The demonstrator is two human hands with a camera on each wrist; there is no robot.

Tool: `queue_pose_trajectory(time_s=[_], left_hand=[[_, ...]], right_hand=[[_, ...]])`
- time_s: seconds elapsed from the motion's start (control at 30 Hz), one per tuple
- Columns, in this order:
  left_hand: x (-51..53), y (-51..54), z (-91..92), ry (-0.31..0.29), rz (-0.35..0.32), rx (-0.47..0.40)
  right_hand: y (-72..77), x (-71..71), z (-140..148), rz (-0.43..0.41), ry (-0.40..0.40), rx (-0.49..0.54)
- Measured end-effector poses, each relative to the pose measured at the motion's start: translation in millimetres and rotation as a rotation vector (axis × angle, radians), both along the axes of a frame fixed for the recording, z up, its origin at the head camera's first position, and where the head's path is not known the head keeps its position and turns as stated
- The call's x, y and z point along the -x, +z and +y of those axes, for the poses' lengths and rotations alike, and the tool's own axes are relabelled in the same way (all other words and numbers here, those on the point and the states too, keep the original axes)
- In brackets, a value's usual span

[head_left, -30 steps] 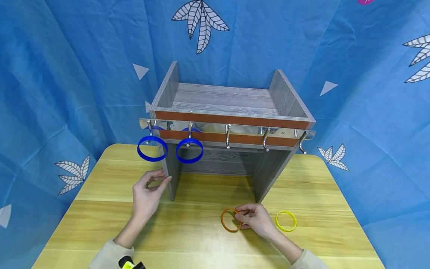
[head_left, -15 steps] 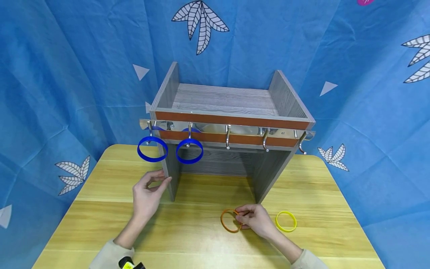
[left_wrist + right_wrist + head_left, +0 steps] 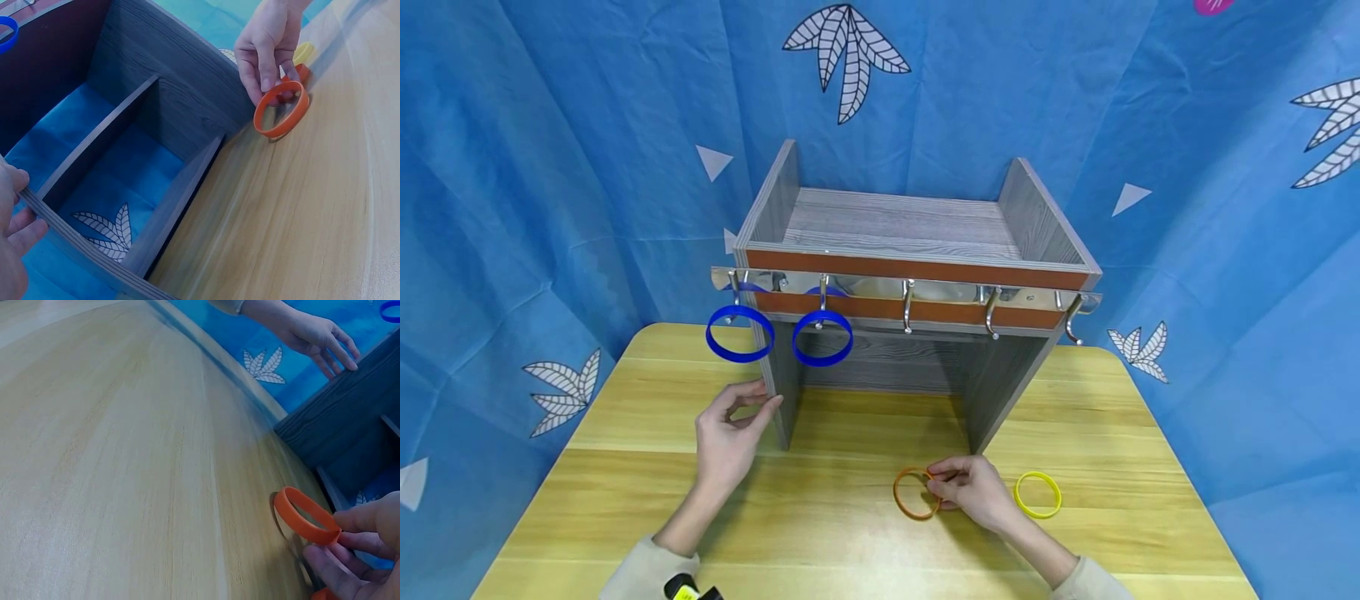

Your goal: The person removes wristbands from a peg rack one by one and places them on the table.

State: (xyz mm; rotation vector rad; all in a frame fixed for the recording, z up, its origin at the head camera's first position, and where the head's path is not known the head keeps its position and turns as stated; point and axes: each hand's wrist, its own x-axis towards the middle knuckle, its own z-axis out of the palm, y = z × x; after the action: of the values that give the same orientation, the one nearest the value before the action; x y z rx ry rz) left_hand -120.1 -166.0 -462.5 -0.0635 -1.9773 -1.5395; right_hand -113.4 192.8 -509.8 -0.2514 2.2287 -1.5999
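In the head view my left hand (image 3: 727,433) grips the front edge of the grey wooden shelf's left side panel (image 3: 780,400), thumb on one face and fingers on the other. My right hand (image 3: 973,489) pinches an orange silicone wristband (image 3: 897,497) by its right side, just above the table. The left wrist view shows the wristband (image 3: 281,128) tilted, with a second orange piece (image 3: 302,74) partly hidden behind the right hand. A yellow wristband (image 3: 1037,514) lies flat on the table to the right.
A metal hook rail (image 3: 880,287) runs along the shelf's front. Blue wristbands (image 3: 741,357) hang from its two leftmost hooks; the other hooks are bare. The shelf stands on a wooden table (image 3: 850,550), and a blue patterned cloth (image 3: 625,167) hangs behind.
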Motion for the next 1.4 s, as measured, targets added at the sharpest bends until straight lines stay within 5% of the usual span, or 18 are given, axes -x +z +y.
queue_pose_trajectory(time_s=[0.7, 1.4], left_hand=[[-0.5, 0.9, -0.3, 0.001, -0.009, -0.006], [-0.5, 2.3, 0.4, -0.008, -0.007, -0.021]], right_hand=[[12.9, -1.8, 9, -0.005, 0.001, 0.012], [51.2, -1.8, -4, 0.187, -0.009, 0.048]])
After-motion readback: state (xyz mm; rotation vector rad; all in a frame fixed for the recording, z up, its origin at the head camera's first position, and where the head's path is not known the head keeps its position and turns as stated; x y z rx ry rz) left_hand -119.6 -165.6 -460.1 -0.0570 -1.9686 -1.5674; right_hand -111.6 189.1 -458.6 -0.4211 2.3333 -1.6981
